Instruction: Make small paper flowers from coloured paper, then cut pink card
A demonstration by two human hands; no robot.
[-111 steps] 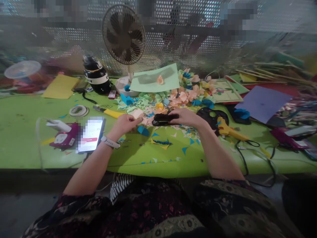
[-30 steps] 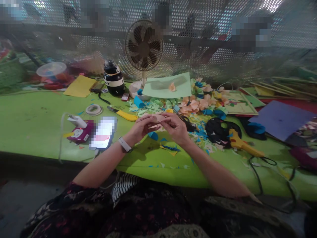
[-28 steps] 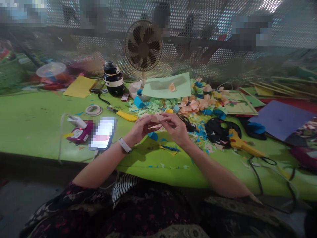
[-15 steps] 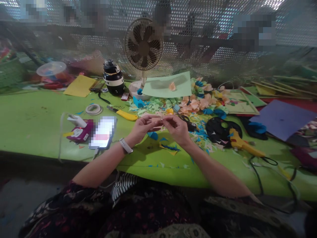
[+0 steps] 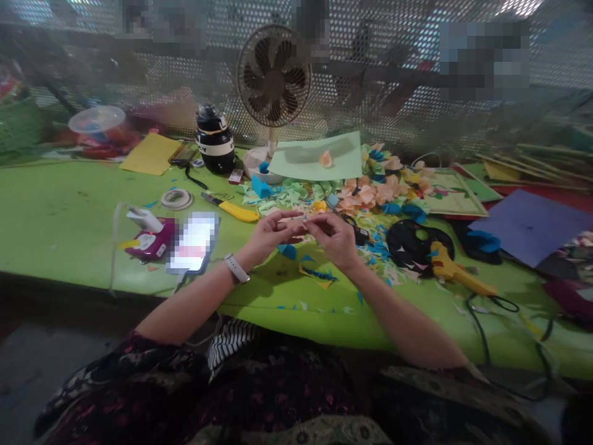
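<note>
My left hand point(image 5: 273, 235) and my right hand point(image 5: 332, 238) meet at the fingertips above the table's middle. Between them is a tiny pale bit, too small to name. Thumb and fingers of each hand are pinched together around it. Below them lie a blue paper piece point(image 5: 288, 251) and a small yellow scrap with a dark blue twisted strip point(image 5: 319, 273) on it. Just left of my left hand rests a yellow box cutter point(image 5: 237, 211). Behind my hands spread green paper scraps point(image 5: 301, 188) and folded peach paper pieces point(image 5: 364, 194).
A lit phone point(image 5: 193, 242) and a purple socket block point(image 5: 155, 241) with a white plug sit at left, near a tape roll point(image 5: 176, 198). A black bottle point(image 5: 215, 148) and a fan point(image 5: 274, 80) stand behind. At right, a yellow glue gun point(image 5: 456, 272) trails cords.
My hands stay joined at the fingertips, with the right fingers slightly shifted around the tiny bit. The whole view has tilted a little; the things on the table look unmoved.
</note>
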